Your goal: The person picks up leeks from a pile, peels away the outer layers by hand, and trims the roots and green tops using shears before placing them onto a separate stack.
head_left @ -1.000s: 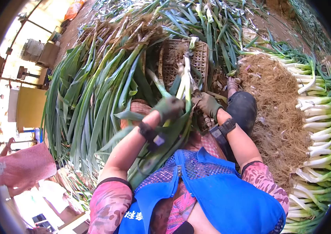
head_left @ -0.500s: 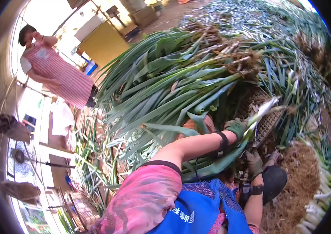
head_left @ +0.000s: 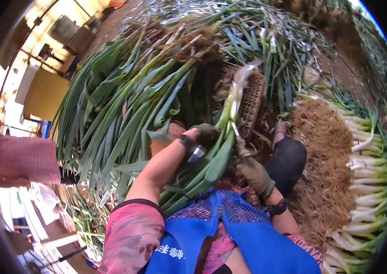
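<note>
My left hand [head_left: 208,135], in a dark green glove, is closed around the green leaves of a leek [head_left: 236,95]. Its white end points away from me, over a plastic crate [head_left: 252,102]. In my gloved right hand [head_left: 256,176] is a slim metal-tipped tool [head_left: 239,139], its tip right at the leek's stalk. The exact kind of tool cannot be made out. Close beside my left hand lies a big heap of untrimmed leeks [head_left: 125,96], roots toward the far side.
To the right, a mound of cut roots [head_left: 316,169] borders a row of cleaned leeks [head_left: 367,178]. Loose leaves [head_left: 266,27] cover the ground ahead. A person in a checked apron [head_left: 29,157] stands at the left, before a yellow panel [head_left: 45,93]. My dark-clad knee [head_left: 287,162] is beside my right hand.
The view has swung right, so the surroundings appear further left. The leek now points more steeply away from me, and the tool in my right hand shows against its stalk.
</note>
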The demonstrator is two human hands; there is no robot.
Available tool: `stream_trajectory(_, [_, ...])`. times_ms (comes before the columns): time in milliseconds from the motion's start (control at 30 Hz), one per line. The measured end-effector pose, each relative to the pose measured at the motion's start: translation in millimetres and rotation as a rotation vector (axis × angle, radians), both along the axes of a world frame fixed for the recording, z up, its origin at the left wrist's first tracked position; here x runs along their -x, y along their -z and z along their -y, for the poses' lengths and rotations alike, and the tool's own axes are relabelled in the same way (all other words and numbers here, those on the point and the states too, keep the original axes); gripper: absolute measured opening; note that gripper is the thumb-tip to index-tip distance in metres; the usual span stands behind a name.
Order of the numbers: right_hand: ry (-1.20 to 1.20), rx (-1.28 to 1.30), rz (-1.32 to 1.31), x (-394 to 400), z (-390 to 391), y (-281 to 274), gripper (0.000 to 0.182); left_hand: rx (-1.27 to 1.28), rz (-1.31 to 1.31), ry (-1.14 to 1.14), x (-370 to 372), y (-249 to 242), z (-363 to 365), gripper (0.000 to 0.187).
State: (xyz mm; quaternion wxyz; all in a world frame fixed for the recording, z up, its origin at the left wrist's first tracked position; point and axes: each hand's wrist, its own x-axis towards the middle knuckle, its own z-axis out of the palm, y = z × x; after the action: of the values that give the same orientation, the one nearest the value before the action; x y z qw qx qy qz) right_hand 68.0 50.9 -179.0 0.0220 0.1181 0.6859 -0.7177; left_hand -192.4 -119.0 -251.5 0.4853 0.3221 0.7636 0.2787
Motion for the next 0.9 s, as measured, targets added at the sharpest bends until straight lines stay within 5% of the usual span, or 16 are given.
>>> stream_trajectory(33, [0.016,0.010,0.186,0,5,-35,0.027,-0.322,-0.164,0.265,5,16,6,0.029])
stream_trajectory(100, [0.110,0.201,0.350,-4,-4,-29,0.025,-0.331,0.893,-0.587,-6,1,7,0.022])
stream_trajectory(233, [0.112,-0.142,0.314,-4,9,-68,0.034,-0.039,0.121,-0.636,-41,-74,-9,0.031])
stream_trajectory(300, [-0.046,-0.310,0.170,-9,23,-56,0.041,-0.073,0.056,-0.630,-39,-63,-7,0.031])
stream_trajectory(400, [0.014,-0.293,0.451,21,14,-53,0.049,-0.153,0.036,-0.613,-38,-49,-4,0.032])
stream_trajectory(533, [-0.116,-0.470,0.354,23,18,-74,0.044,-0.259,-0.008,-0.653,-28,-10,3,0.040])
stream_trajectory(633, [-0.236,-0.533,0.354,24,19,-104,0.048,-0.420,0.110,-0.681,-36,-27,-2,0.039])
stream_trajectory(900, [-0.022,-0.456,0.430,106,-33,-28,0.055,-0.330,-0.021,-0.602,-41,-47,-6,0.033])
